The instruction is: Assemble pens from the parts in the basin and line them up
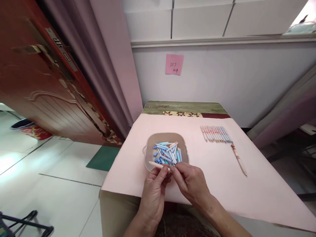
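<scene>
My left hand (155, 189) is closed round a whitish pen barrel (155, 164), whose tapered end points left over the near rim of a grey-beige plastic bin (148, 148). Close against it, my right hand (194, 181) pinches at the barrel's right end. What sits between those right fingertips is too small and too hidden to make out. Inside the bin lies a loose heap of blue, light blue and white pen parts (168, 152), with a few orange-brown pieces among them.
A row of several slim pens (216, 134) lies side by side at the table's right. Just below it rests a single pen (239, 160), set at a slant. Pale pink paper (209, 184) covers the table; a pink note (174, 64) is stuck on the wall behind.
</scene>
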Demonstrator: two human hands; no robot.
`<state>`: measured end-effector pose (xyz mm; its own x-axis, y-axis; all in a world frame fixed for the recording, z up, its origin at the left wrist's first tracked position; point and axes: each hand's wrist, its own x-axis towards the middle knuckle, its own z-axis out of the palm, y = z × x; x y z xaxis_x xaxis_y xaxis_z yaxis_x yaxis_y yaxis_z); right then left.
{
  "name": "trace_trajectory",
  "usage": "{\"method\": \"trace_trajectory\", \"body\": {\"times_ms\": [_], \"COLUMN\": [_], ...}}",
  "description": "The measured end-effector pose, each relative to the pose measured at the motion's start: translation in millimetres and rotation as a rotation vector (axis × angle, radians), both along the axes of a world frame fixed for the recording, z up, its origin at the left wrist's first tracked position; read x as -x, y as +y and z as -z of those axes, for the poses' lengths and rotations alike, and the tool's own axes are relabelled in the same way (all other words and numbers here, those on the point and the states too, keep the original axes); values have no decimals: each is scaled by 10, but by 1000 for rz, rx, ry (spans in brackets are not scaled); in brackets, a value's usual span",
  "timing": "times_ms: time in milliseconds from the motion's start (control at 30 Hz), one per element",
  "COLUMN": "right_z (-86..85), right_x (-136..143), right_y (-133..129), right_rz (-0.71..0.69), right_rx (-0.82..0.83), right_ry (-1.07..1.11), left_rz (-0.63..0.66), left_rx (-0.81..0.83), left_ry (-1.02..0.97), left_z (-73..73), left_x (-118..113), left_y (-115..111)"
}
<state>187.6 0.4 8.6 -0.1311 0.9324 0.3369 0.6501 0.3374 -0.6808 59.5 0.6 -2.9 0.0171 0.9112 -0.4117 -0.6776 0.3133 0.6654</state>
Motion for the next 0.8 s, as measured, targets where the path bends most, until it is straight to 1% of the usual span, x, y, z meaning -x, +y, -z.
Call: {"method": "trace_trajectory", "body": {"times_ms": [67,233,433,533,667,800], "right_z": [-15,-49,-48,-68,-80,-74], "right_x": [-11,-24,-62,-71,-55,-55], "right_y": [-3,-23,-10,-8,-15,-18], "right_rz": [-14,2,-31,-20,-18,-30], "right_rx": [21,81,104,127,94,93], "right_ry": [-15,77,-12,46,104,30], "left_rz": [1,1,20,13,12,5], "left_rx": [5,-1,-12,-23,-33,-28], "left_ry": [12,33,62,44,29,51], "left_z": [6,-9,-40,-62,-80,-88], "left_x": [4,14,5,9,5,-6], "left_y": [6,13,8,30,38,22]}}
